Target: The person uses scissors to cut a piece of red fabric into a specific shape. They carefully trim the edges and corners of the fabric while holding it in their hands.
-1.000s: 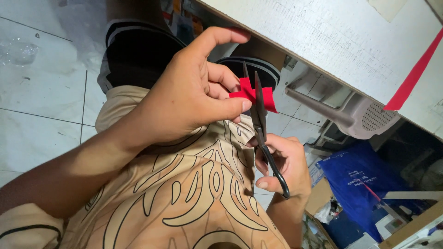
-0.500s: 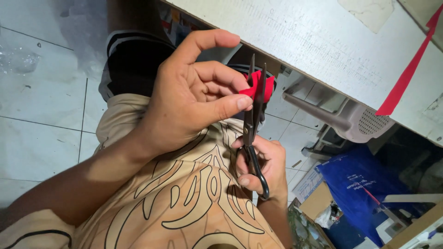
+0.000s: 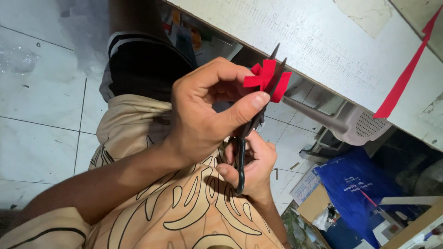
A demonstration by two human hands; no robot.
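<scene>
White tiled floor (image 3: pixel 41 115) below, scuffed white desk (image 3: pixel 332 50) edge up top with a red strip (image 3: pixel 404 80) hanging off. Left hand (image 3: pixel 207 110) pinches a folded red felt piece (image 3: pixel 267 78), right hand (image 3: pixel 251 163) grips black scissors (image 3: pixel 247 133) whose blades straddle it; blue bag (image 3: pixel 355 184) sits nearby.
</scene>
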